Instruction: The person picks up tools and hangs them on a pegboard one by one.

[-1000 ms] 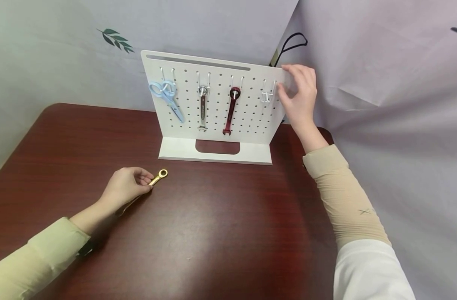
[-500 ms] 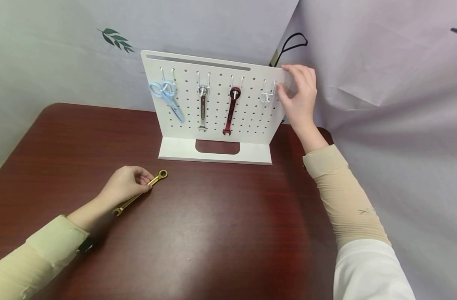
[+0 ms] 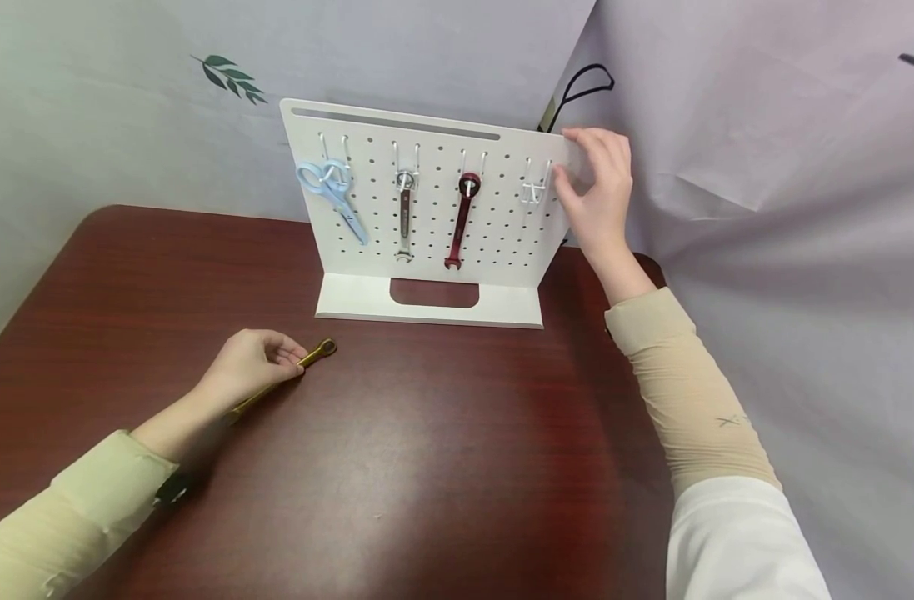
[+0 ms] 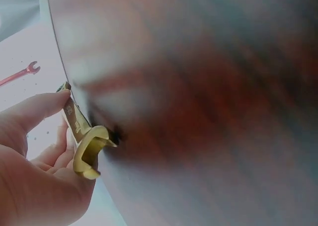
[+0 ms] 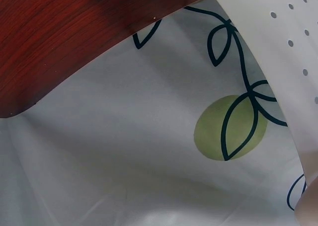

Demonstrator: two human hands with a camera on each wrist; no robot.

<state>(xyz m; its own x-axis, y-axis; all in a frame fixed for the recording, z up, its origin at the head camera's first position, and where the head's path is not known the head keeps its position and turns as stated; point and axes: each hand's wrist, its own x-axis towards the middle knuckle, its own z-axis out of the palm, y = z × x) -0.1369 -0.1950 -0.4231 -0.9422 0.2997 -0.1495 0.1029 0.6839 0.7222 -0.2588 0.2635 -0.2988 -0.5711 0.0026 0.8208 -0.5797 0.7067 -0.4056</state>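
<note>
Between thumb and fingers, my left hand point(image 3: 247, 367) pinches a gold combination wrench point(image 3: 319, 352) over the left part of the table. Its ring end points toward the pegboard; in the left wrist view the open jaw end of the wrench point(image 4: 92, 149) faces the camera. My right hand point(image 3: 605, 187) grips the upper right edge of the white pegboard point(image 3: 494, 242), thumb in front and fingertips at the top edge. On the board's hooks hang light blue scissors point(image 3: 340, 200), a silver wrench point(image 3: 405, 212) and a red wrench point(image 3: 461, 221). A hook point(image 3: 533, 193) beside my right thumb bears nothing.
The pegboard stands on its white foot point(image 3: 352, 296) on a dark red wooden table point(image 3: 427, 450). Pale cloth with leaf prints point(image 3: 232, 79) hangs behind and at the right, close to my right arm.
The gold wrench has rolled and tilted slightly in my left hand, and its surface looks darker now. My right hand and the pegboard keep their places.
</note>
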